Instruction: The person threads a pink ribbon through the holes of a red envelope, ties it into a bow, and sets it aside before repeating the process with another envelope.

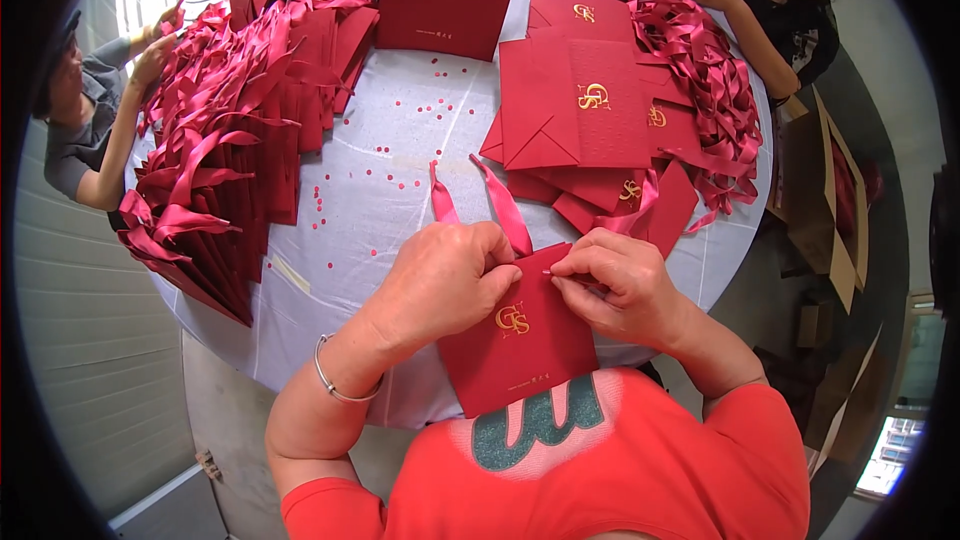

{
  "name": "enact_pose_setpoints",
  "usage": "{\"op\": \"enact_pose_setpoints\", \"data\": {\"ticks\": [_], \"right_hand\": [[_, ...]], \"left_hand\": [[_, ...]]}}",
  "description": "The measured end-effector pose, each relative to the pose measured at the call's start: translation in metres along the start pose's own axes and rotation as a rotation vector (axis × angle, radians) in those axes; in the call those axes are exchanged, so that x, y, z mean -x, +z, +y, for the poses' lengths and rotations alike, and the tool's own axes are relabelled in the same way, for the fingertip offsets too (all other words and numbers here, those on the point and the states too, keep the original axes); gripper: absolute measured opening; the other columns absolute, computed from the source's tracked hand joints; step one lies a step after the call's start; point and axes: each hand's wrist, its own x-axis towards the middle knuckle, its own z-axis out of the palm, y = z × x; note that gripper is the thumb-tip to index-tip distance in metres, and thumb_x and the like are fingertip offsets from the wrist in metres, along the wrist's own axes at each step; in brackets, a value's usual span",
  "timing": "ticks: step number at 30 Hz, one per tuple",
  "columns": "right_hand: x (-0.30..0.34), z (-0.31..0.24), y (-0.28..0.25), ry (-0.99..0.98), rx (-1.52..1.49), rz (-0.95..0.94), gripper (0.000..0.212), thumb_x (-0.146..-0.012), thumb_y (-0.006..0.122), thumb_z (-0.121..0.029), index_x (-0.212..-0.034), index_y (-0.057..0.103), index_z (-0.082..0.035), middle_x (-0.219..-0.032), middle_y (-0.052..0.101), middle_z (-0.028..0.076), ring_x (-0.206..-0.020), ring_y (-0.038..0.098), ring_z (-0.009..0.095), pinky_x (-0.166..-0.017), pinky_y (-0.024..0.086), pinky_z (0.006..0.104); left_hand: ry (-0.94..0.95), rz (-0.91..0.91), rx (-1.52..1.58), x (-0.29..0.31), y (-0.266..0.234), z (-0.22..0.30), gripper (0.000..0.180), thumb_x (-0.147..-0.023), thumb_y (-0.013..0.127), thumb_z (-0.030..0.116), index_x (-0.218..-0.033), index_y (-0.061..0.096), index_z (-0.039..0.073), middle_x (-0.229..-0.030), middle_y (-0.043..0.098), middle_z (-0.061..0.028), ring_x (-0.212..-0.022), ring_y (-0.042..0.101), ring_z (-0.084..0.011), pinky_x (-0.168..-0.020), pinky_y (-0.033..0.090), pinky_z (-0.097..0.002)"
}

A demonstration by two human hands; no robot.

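At the near edge of a round table (410,395) covered in pale cloth, we hold a red paper bag (545,350) with a gold emblem, its lower part reaching past the table's rim in front of our red shirt (600,480). Our left hand (445,275) is mostly closed, fingers curled and thumb pressed to the bent index finger, gripping at the bag's upper left. Our right hand (625,285) is partly closed, thumb and forefinger pinched at the bag's upper right; we cannot tell what lies between those tips. Two pink ribbon ends (508,212) reach up beyond our left hand. A bracelet (325,370) circles our left wrist.

Toward the table's left edge stand packed bags (285,160) topped with looped ribbons; along the right edge lie flat bags (610,100) and a ribbon heap (700,70). Small red dots (390,178) scatter the middle. One co-worker (85,120) reaches over the left edge, another (770,30) over the far right. An open carton (815,190) stands beyond the right edge.
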Motion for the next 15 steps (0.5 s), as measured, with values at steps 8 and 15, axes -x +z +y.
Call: {"op": "enact_pose_setpoints", "data": {"ticks": [8,15], "right_hand": [[-0.001,-0.001,0.007,-0.109,0.103,0.043,0.014,-0.073,0.074,-0.001,-0.085,0.066,-0.003,-0.077,0.062,0.009,-0.064,0.064,0.025,-0.054,0.052,0.0335],[-0.001,-0.016,0.012,-0.047,0.242,0.029,0.015,-0.073,0.074,0.0,-0.083,0.063,-0.003,-0.074,0.061,0.009,-0.063,0.063,0.026,-0.054,0.052,0.0351]], "left_hand": [[0.058,0.02,-0.074,0.001,0.004,0.002,0.016,-0.083,0.074,0.018,-0.089,0.074,0.004,-0.075,0.071,-0.0136,-0.067,0.071,-0.0274,-0.061,0.054,-0.0351],[0.107,0.052,-0.094,0.001,0.01,0.001,0.014,-0.083,0.073,0.018,-0.088,0.074,0.005,-0.075,0.071,-0.0132,-0.068,0.07,-0.0285,-0.061,0.054,-0.0361]]}}
